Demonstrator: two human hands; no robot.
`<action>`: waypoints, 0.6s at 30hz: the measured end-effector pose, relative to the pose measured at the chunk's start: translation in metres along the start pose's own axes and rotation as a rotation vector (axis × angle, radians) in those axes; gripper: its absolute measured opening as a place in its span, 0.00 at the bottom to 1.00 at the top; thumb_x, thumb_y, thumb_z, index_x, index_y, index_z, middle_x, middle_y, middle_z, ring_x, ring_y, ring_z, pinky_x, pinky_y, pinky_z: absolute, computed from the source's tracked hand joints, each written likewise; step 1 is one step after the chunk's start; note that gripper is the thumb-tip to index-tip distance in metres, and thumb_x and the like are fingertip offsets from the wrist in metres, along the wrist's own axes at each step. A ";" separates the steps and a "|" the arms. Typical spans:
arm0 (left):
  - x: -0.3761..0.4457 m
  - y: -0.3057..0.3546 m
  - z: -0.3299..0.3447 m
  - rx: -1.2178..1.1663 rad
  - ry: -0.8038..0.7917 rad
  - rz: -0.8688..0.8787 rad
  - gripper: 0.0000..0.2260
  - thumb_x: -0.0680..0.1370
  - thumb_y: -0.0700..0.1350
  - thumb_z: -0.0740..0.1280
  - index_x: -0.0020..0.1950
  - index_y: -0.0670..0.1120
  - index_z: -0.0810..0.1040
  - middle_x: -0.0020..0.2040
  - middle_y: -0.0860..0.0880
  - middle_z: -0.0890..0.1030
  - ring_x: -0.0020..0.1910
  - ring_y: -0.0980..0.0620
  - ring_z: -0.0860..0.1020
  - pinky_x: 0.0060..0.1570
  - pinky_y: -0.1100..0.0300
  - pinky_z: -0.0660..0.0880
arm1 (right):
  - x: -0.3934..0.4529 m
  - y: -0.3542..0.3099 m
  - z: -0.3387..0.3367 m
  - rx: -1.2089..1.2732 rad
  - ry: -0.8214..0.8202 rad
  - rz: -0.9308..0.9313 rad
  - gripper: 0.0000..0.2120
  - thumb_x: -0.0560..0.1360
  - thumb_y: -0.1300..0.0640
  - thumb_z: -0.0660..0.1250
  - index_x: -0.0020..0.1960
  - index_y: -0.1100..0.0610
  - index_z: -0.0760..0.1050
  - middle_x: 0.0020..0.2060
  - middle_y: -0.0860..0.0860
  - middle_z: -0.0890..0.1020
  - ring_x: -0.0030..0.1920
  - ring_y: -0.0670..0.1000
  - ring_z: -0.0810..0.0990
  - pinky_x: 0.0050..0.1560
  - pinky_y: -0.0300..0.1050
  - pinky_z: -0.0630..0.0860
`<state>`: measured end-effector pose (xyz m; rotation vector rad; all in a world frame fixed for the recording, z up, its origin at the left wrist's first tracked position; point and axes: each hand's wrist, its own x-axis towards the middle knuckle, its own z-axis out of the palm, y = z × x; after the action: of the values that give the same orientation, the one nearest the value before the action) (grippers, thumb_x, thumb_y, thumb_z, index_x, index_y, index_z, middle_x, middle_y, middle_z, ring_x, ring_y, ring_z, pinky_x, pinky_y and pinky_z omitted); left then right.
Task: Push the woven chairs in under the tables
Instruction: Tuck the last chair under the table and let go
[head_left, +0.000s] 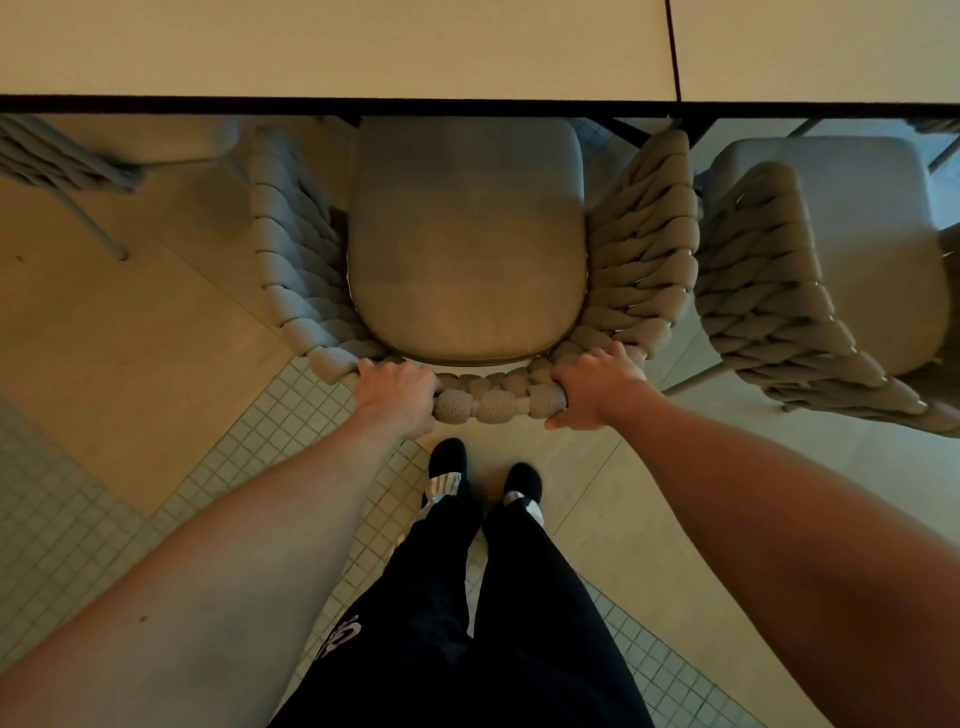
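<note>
A grey woven chair (467, 260) with a padded seat cushion stands straight ahead of me, its front edge just under the cream table (337, 47). My left hand (397, 397) grips the top rail of the woven backrest on the left. My right hand (597, 387) grips the same rail on the right, fingers curled over it. A second woven chair (779, 291) stands to the right, angled, its seat partly under the neighbouring table (821, 47).
A third woven chair (62, 161) shows at the far left under the table edge. The two tables meet at a dark seam. My feet in dark shoes stand on small grey floor tiles right behind the chair.
</note>
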<state>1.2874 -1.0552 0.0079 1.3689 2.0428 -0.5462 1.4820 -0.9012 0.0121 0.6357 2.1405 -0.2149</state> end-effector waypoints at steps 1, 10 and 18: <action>0.001 0.001 -0.001 0.001 -0.001 -0.005 0.10 0.74 0.49 0.69 0.54 0.58 0.81 0.43 0.53 0.75 0.52 0.46 0.78 0.56 0.45 0.66 | 0.001 0.002 -0.001 0.003 0.000 -0.001 0.30 0.72 0.26 0.64 0.65 0.44 0.74 0.61 0.50 0.79 0.66 0.57 0.74 0.73 0.63 0.60; 0.003 0.018 0.001 -0.007 -0.017 -0.046 0.09 0.75 0.48 0.68 0.53 0.58 0.80 0.44 0.53 0.75 0.54 0.46 0.78 0.59 0.43 0.66 | -0.004 0.018 0.007 -0.025 0.013 -0.030 0.33 0.74 0.27 0.63 0.70 0.46 0.71 0.64 0.51 0.78 0.69 0.58 0.71 0.72 0.62 0.60; 0.002 0.021 -0.001 -0.055 -0.091 -0.022 0.15 0.71 0.53 0.71 0.58 0.59 0.78 0.51 0.55 0.80 0.58 0.48 0.76 0.61 0.44 0.65 | -0.010 0.033 0.002 0.101 0.008 -0.070 0.33 0.74 0.31 0.67 0.72 0.49 0.70 0.67 0.54 0.77 0.70 0.59 0.70 0.71 0.56 0.64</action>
<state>1.3061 -1.0455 0.0069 1.2673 1.9872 -0.5479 1.5058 -0.8773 0.0213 0.6212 2.1715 -0.3611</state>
